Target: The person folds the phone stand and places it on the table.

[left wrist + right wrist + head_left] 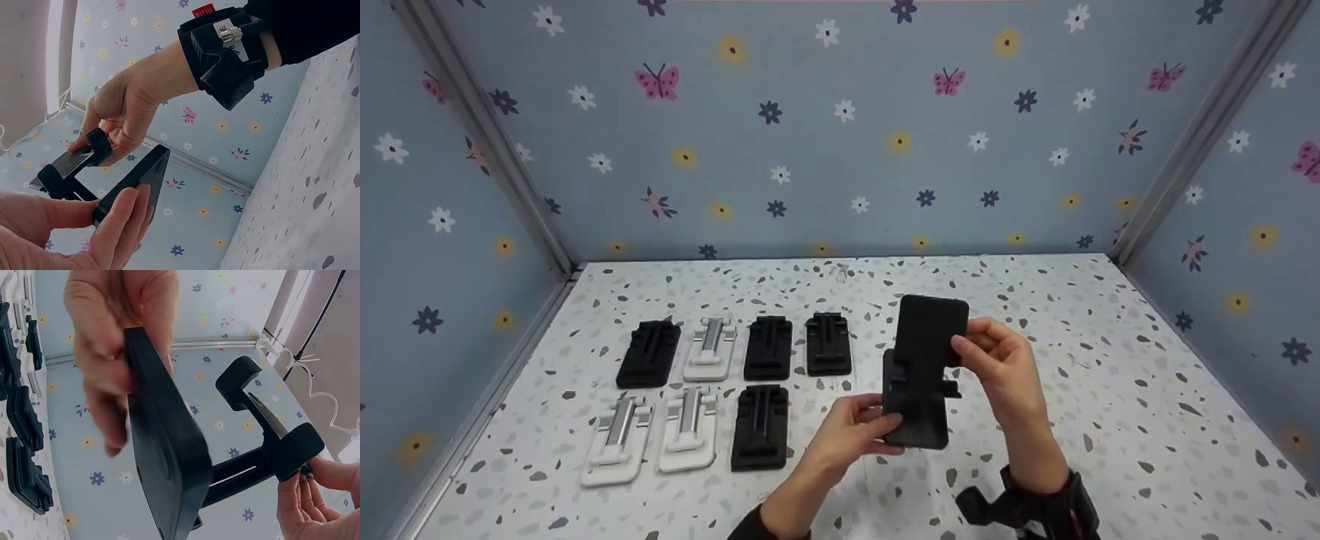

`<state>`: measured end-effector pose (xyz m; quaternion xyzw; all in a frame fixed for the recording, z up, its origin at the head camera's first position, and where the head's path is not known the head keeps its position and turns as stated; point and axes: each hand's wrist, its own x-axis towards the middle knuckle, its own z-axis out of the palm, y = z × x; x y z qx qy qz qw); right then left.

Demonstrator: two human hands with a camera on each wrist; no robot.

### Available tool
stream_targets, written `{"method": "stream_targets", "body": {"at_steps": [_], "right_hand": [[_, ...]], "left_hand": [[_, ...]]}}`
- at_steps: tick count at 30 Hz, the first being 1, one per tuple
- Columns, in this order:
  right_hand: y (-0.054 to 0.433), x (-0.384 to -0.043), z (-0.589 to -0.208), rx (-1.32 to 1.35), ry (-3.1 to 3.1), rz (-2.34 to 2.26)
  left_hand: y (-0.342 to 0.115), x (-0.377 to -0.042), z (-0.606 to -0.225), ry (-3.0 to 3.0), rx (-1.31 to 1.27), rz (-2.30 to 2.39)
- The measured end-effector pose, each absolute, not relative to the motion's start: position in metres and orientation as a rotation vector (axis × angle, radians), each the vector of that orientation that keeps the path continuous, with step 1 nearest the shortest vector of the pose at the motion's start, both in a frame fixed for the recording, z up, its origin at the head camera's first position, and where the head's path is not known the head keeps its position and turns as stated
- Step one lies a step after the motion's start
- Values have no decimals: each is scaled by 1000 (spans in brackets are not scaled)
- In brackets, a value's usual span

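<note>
A black folding phone stand is held up over the table, unfolded, its back plate [931,330] raised above its base [919,420]. My left hand [851,431] grips the base by its lower left side, thumb on top. With thumb and fingers, my right hand [1001,364] pinches the right edge of the back plate. The left wrist view shows the slotted arm rising from the thick base [135,180] to the plate. Two hooked lips [239,379] stick out along the plate's lower edge in the right wrist view.
Left of my hands, folded phone stands lie in two rows: several black ones, such as the nearest one [829,345], and three white ones, one at the front left [619,442]. The speckled table [1080,390] meets flowered panels [840,150] at the back and sides.
</note>
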<state>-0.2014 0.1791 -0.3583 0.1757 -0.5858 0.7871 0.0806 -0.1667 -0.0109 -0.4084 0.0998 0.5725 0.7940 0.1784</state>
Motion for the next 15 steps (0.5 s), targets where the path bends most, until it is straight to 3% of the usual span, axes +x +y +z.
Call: {"method": "stream_targets", "body": {"at_steps": [6, 15], "right_hand": [[179, -197, -357, 453, -1906, 2257], [182, -196, -357, 582, -2008, 2151]], "left_hand": [[-10, -165, -408, 1624, 260, 2264], [-11, -166, -408, 1646, 244, 2269]]}}
